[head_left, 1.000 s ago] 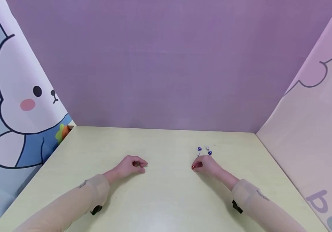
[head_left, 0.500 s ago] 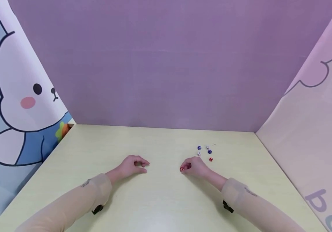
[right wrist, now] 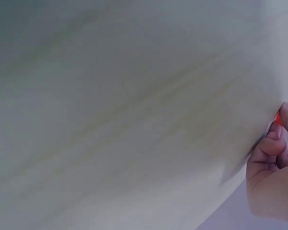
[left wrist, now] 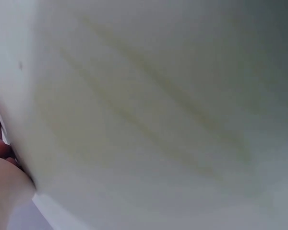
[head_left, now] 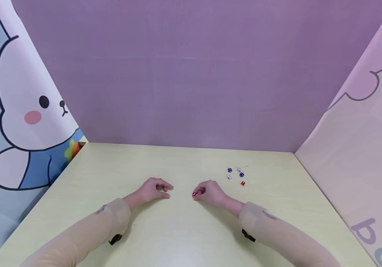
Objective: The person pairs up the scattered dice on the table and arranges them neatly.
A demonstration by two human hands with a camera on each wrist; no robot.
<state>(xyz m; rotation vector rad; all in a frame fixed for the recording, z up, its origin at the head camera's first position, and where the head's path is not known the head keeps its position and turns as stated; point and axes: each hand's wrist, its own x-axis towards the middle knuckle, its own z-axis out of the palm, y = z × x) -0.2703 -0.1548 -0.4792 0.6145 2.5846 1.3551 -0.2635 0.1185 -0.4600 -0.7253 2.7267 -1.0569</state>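
Observation:
Between thumb and fingertips my right hand (head_left: 211,193) pinches a small red die (head_left: 194,194), low over the middle of the table. The same red die (right wrist: 278,118) peeks out from the fingers in the right wrist view. Across a short gap to the left, my left hand (head_left: 149,191) rests at the tabletop with thumb and fingers apart and nothing between them. Only part of the left hand (left wrist: 5,177) shows at the edge of the left wrist view.
On the right of the table (head_left: 164,237) lie a second red die (head_left: 242,183), blue dice (head_left: 229,170) and white dice (head_left: 229,177) in a loose group. A purple panel (head_left: 191,74) stands behind the table, with printed panels on both sides.
My right hand has carried the red die leftward, away from the group of dice and closer to my left hand. The second red die has come into sight. My left hand has barely moved.

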